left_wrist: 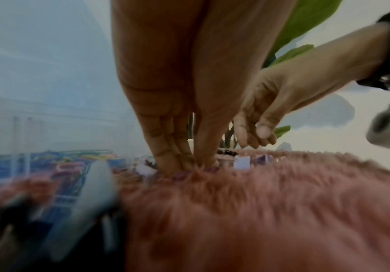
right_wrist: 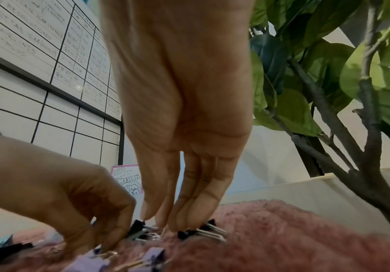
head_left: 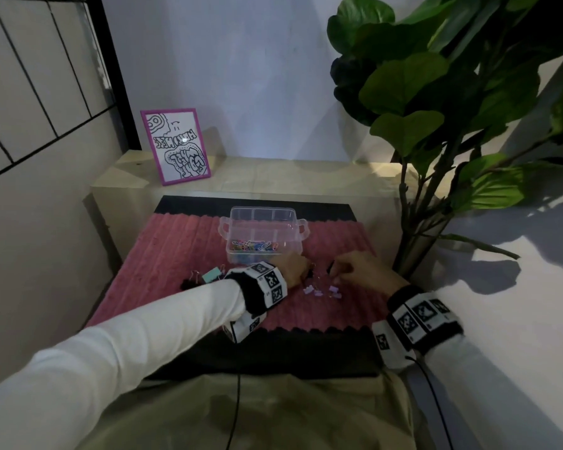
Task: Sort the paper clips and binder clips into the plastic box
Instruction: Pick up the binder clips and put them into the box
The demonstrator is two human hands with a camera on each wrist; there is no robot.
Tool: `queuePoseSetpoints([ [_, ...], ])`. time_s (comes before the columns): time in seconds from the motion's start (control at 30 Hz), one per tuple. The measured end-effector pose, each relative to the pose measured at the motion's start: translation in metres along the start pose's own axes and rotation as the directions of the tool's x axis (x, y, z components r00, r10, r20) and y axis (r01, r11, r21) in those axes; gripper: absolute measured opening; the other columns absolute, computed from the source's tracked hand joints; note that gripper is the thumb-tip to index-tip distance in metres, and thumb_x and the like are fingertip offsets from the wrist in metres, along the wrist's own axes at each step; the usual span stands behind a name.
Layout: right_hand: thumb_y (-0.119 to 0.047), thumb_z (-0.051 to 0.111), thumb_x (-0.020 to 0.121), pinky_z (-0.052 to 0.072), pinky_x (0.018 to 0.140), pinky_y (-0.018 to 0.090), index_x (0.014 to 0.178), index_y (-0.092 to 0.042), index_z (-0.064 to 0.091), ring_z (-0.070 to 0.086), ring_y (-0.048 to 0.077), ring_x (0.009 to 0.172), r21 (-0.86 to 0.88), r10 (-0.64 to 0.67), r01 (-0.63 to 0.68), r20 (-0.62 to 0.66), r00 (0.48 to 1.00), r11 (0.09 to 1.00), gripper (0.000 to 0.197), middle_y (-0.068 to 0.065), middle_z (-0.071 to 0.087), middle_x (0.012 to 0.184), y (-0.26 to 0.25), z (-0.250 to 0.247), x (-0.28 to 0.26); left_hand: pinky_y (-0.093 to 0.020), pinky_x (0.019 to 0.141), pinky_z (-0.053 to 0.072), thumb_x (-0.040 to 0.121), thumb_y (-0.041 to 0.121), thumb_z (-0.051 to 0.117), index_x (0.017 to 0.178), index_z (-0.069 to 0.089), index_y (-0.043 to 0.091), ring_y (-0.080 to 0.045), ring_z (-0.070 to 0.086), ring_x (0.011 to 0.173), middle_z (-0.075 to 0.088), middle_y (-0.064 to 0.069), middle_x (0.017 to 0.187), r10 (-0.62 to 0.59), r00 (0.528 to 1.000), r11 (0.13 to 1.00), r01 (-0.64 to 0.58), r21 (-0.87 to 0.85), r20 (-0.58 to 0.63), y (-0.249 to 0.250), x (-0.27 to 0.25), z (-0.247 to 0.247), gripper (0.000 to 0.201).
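The clear plastic box (head_left: 301,230) stands on a pink furry mat (head_left: 163,254), with coloured paper clips (head_left: 255,245) in its near compartment. My left hand (head_left: 294,269) reaches down just in front of the box. Its fingertips (left_wrist: 184,165) pinch a small purple binder clip (right_wrist: 96,261) against the mat. My right hand (head_left: 337,271) is beside it, fingers pointing down and pinching a black binder clip (right_wrist: 201,232). Other purple binder clips (head_left: 333,290) lie between the hands. A second black binder clip (right_wrist: 138,227) lies behind the thumb.
A mint binder clip (head_left: 212,275) and a black one (head_left: 187,282) lie on the mat left of my left wrist. A leafy plant (head_left: 436,92) stands close on the right. A framed drawing (head_left: 176,146) leans on the ledge behind the mat.
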State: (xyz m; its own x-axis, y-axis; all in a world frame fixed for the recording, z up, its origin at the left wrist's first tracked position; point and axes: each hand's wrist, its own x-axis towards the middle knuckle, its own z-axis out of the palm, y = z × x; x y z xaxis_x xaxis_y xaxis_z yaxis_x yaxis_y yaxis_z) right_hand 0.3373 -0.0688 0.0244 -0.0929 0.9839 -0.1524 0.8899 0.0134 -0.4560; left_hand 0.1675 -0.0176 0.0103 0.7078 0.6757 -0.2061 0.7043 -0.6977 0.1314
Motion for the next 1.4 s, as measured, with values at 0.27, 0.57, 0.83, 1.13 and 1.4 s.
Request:
queuePoseSetpoints([
  [0.27, -0.014, 0.075, 0.071, 0.038, 0.070, 0.017, 0.112, -0.007, 0.056, 0.048, 0.009, 0.084, -0.043, -0.118, 0.124, 0.123, 0.985, 0.991, 0.045, 0.003, 0.050, 0.103, -0.021, 0.031, -0.002, -0.009, 0.048, 0.047, 0.088, 0.003, 0.054, 0.086, 0.056, 0.014, -0.014, 0.057, 0.065, 0.064, -0.006, 0.079, -0.101, 0.993, 0.585, 0.102, -0.804, 0.052, -0.048, -0.037, -0.019, 0.011],
  [0.57, 0.001, 0.065, 0.078, 0.047, 0.056, 0.015, 0.071, -0.014, 0.060, 0.061, 0.012, 0.062, 0.307, -0.044, 0.038, 0.011, 0.999, 0.951, 0.017, 0.005, 0.065, 0.073, -0.013, 0.029, -0.006, -0.009, 0.032, 0.035, 0.053, -0.001, 0.076, 0.069, 0.055, 0.007, -0.003, 0.040, 0.036, 0.048, 0.002, 0.051, -0.227, 0.967, -0.549, -0.027, -0.835, 0.118, -0.113, -0.113, 0.002, 0.027],
  [0.83, -0.014, 0.064, 0.082, 0.046, 0.079, 0.010, 0.107, -0.008, 0.063, 0.060, 0.010, 0.090, 0.136, -0.079, 0.097, -0.136, 0.988, 0.986, 0.025, 0.006, 0.065, 0.105, -0.018, 0.034, 0.003, -0.029, 0.059, 0.031, 0.091, 0.015, 0.015, 0.098, 0.057, -0.004, -0.012, 0.033, 0.062, 0.046, -0.007, 0.069, -0.032, 0.999, -0.785, -0.026, -0.619, -0.002, -0.141, -0.159, 0.037, 0.047],
  [1.13, -0.010, 0.056, 0.087, 0.047, 0.090, 0.045, 0.119, -0.004, 0.053, 0.049, 0.033, 0.109, -0.308, -0.254, 0.204, -0.132, 0.958, 0.929, 0.032, 0.018, 0.054, 0.115, -0.029, 0.078, -0.008, -0.026, 0.072, 0.037, 0.085, -0.004, 0.029, 0.106, 0.048, -0.013, -0.028, 0.045, 0.073, 0.057, -0.031, 0.093, -0.219, 0.974, -0.892, -0.223, -0.394, -0.056, -0.160, -0.196, 0.049, 0.030],
  [1.4, -0.009, 0.069, 0.074, 0.052, 0.071, 0.040, 0.087, -0.002, 0.064, 0.056, 0.032, 0.092, -0.407, -0.392, 0.313, -0.125, 0.912, 0.858, 0.015, 0.015, 0.061, 0.094, -0.061, 0.062, -0.003, -0.023, 0.071, 0.057, 0.058, -0.015, 0.068, 0.093, 0.059, -0.012, -0.027, 0.067, 0.077, 0.065, -0.024, 0.085, -0.433, 0.900, -0.857, -0.393, -0.332, 0.052, -0.162, -0.187, 0.063, 0.036],
])
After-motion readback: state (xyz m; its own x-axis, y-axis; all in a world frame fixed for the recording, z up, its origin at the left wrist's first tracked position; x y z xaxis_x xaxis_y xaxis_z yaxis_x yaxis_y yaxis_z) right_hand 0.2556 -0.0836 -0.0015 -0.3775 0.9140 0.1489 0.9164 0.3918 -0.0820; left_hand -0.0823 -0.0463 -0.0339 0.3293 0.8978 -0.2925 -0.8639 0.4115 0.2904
